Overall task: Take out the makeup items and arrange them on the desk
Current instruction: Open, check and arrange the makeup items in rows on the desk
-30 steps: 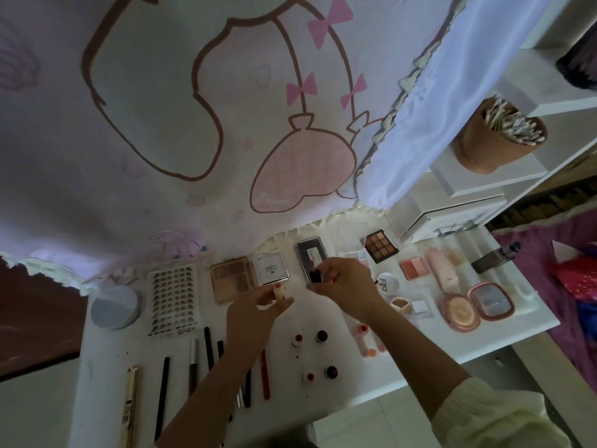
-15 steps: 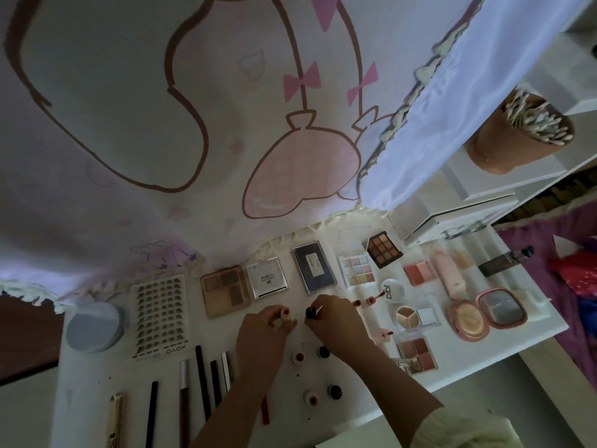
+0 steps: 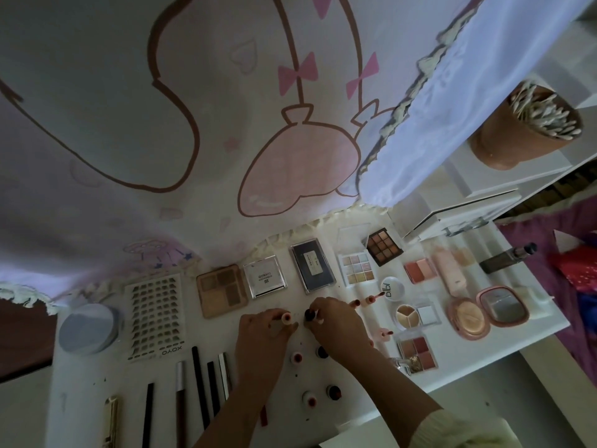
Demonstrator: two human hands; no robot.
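Crowded as the white desk (image 3: pixel 458 360) is, my left hand (image 3: pixel 261 337) pinches a pink-capped bottle (image 3: pixel 286 318) and my right hand (image 3: pixel 336 324) a dark-capped bottle (image 3: pixel 309 315) just behind four standing bottles (image 3: pixel 295 357), which a lowered wrist could topple.

Between our left hand (image 3: pixel 261 331) and right hand (image 3: pixel 337 323), the pink-capped bottle (image 3: pixel 286 318) and dark-capped bottle (image 3: pixel 310 315) we pinch leave only a slit. Beyond them a brown eyeshadow palette (image 3: pixel 222 291), a clear square compact (image 3: pixel 265 276) and a dark rectangular case (image 3: pixel 312 265) wall the far side. Four small upright bottles (image 3: pixel 295 357) stand between our forearms. Left of our left hand, a bare strip of white desk (image 3: pixel 213 333) lies open.
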